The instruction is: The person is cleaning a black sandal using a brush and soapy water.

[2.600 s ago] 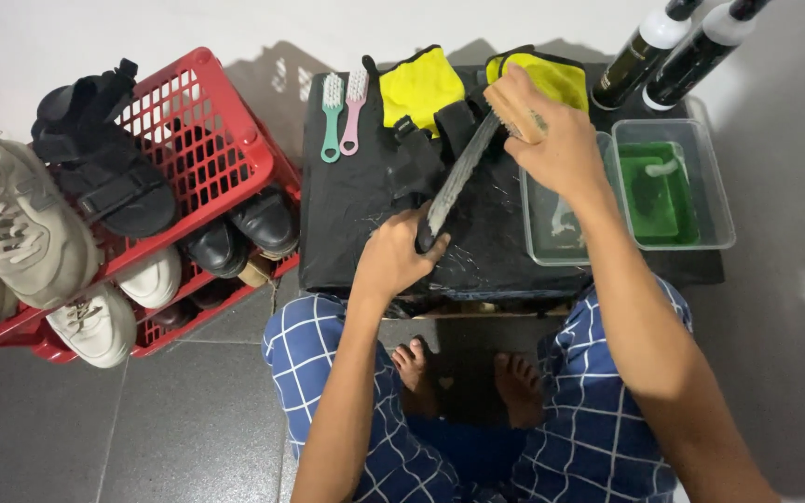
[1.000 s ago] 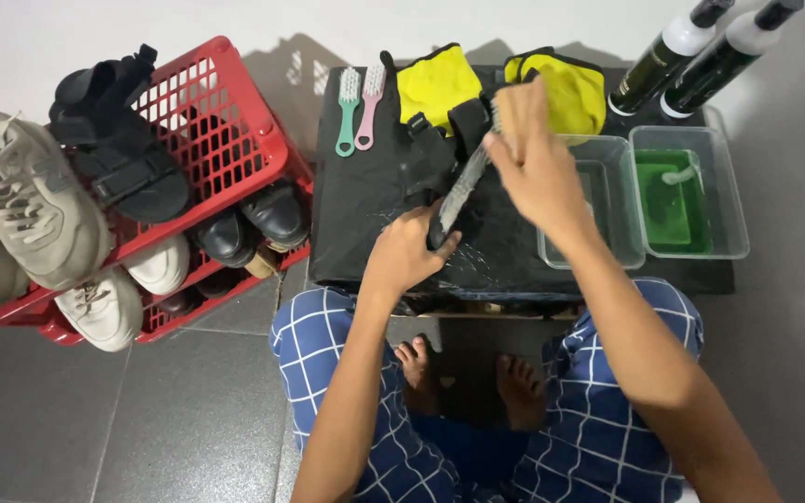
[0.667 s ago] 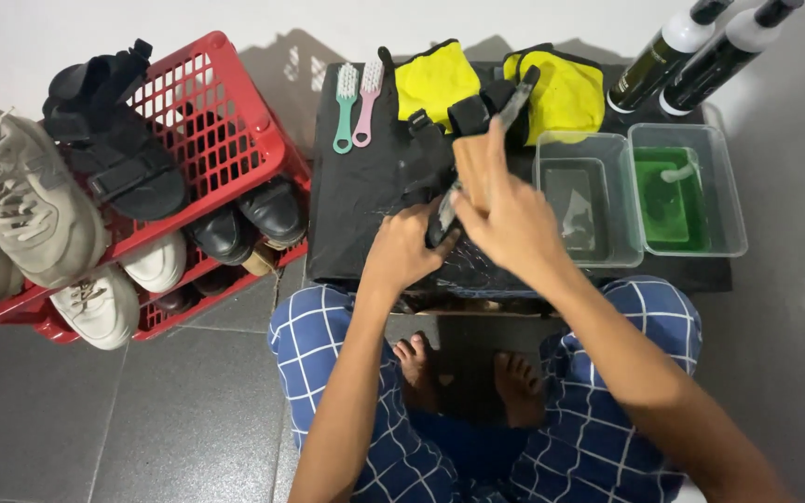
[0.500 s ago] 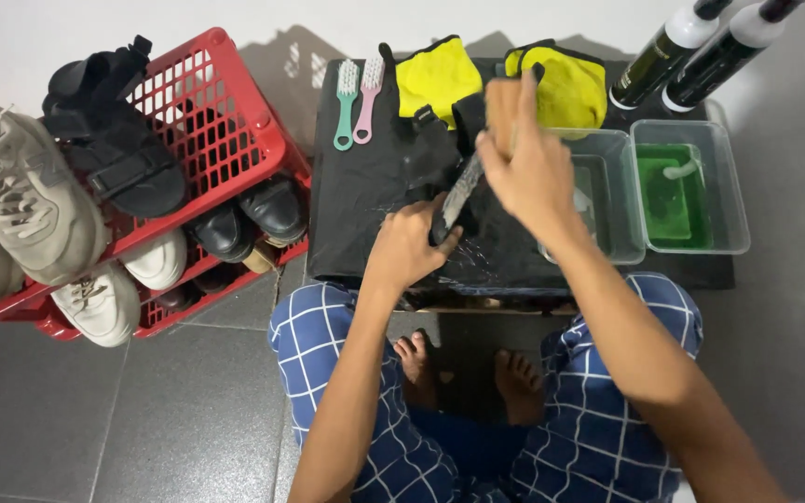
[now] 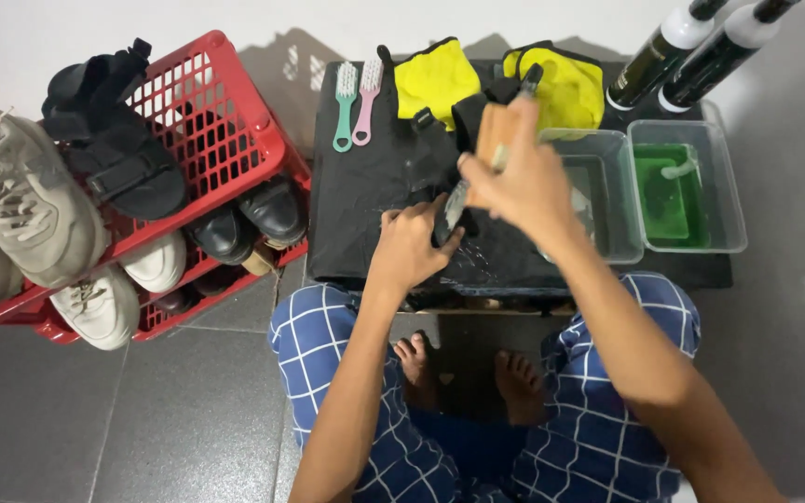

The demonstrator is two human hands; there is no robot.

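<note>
meanwhile, at frame centre, the left hand (image 5: 412, 250) pins a dark slim shoe piece (image 5: 451, 210) to the black wet bench (image 5: 365, 214), its long axis running up-right; the right hand (image 5: 524, 182), just above it, clasps a wooden-backed brush (image 5: 496, 135).

A wooden-backed brush (image 5: 498, 132) sits tilted under the right hand's fingers (image 5: 491, 177), its pale block showing above the knuckles. Below it, a dark, wet-looking sandal strap (image 5: 452, 210) runs slantwise between both hands, its lower end pinched by the left hand's fingers (image 5: 421, 219).
</note>
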